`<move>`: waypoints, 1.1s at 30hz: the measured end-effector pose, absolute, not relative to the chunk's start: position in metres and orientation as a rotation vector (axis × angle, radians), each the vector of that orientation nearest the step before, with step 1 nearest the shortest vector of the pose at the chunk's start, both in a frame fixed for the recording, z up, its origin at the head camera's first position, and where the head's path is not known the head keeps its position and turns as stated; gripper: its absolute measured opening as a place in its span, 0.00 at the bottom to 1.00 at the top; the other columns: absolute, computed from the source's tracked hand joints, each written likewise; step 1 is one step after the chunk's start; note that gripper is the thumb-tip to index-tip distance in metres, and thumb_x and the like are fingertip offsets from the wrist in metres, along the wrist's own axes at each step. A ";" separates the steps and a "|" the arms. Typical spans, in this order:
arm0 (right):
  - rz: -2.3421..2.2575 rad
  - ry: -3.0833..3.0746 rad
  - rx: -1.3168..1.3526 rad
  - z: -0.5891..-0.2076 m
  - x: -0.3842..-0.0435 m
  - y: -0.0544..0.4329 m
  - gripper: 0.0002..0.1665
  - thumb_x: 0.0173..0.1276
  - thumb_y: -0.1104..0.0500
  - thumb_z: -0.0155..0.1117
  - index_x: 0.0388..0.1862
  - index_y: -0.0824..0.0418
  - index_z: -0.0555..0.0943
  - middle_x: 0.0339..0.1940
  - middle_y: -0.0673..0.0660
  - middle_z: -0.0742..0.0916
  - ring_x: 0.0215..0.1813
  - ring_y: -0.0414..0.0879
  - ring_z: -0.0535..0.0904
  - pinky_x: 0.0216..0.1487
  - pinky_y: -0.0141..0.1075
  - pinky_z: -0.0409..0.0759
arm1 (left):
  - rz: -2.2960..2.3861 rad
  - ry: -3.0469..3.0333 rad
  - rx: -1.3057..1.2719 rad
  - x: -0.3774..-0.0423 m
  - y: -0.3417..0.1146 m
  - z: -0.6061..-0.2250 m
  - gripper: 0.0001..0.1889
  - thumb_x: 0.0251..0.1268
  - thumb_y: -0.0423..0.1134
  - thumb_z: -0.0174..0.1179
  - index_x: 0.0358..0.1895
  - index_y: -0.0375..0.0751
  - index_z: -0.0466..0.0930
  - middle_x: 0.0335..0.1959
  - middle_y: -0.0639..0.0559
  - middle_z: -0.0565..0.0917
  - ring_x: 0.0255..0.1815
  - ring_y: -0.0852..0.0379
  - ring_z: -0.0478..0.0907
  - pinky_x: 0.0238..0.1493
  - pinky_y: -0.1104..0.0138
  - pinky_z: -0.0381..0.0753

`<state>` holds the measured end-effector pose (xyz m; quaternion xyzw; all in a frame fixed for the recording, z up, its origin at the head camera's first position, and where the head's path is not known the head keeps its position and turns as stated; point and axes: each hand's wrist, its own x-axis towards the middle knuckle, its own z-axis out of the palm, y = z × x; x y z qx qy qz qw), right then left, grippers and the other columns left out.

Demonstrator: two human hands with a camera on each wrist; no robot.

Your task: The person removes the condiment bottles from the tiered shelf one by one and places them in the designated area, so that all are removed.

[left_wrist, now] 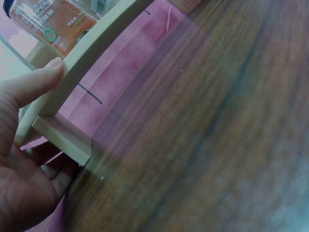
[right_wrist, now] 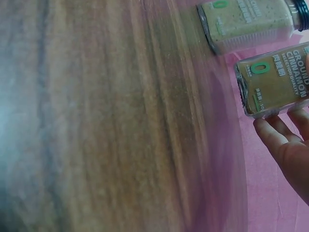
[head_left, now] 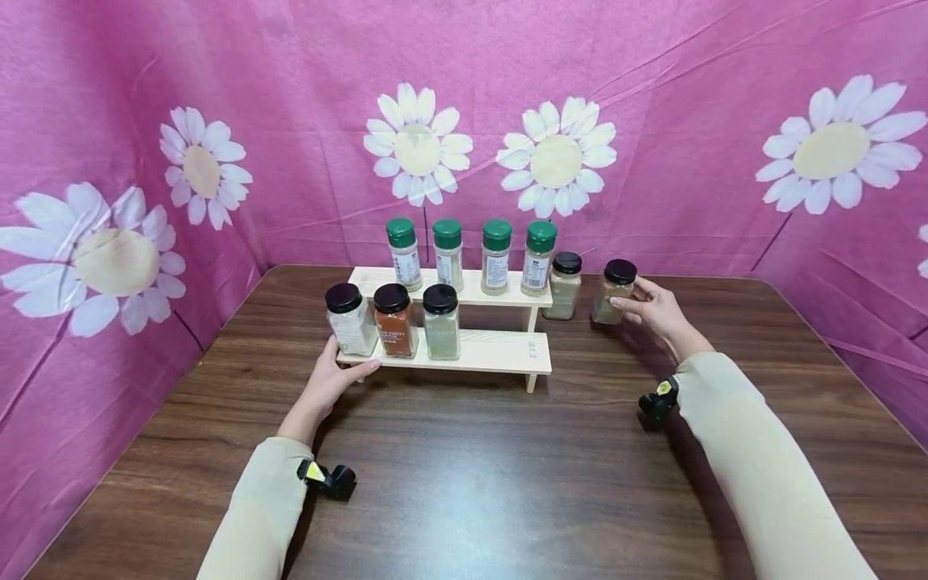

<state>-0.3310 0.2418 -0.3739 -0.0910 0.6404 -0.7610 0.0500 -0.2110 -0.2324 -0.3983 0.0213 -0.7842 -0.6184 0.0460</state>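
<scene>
My left hand [head_left: 328, 385] grips the left end of a two-tier wooden spice rack [head_left: 500, 352]. In the left wrist view the thumb presses the lower board's front edge, and the other fingers curl in by the rack's leg [left_wrist: 65, 140]. At the right, my right hand [head_left: 656, 312] holds a black-lidded jar of ground cinnamon [head_left: 609, 302] upright between thumb and fingers. Its label [right_wrist: 275, 77] faces the right wrist camera. Whether its base touches the table I cannot tell. Another black-lidded jar [head_left: 562, 292], with pale greenish contents, stands between it and the rack.
Several green-lidded shakers [head_left: 496, 262] line the upper tier. On the lower tier's left half stand a white-filled jar [head_left: 353, 326], a red-orange jar [head_left: 395, 326] and a greenish jar [head_left: 442, 326]. A pink flowered cloth [head_left: 304, 161] hangs behind the brown wooden table [head_left: 464, 467].
</scene>
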 end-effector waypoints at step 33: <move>-2.252 1.897 -0.105 -0.383 -0.343 0.246 0.44 0.55 0.67 0.60 0.67 0.61 0.49 0.62 0.54 0.66 0.41 0.33 0.74 0.53 0.38 0.62 | -1.881 -2.379 0.068 -0.211 -0.232 -0.398 0.39 0.45 0.33 0.64 0.61 0.37 0.52 0.59 0.42 0.60 0.57 0.50 0.54 0.56 0.59 0.50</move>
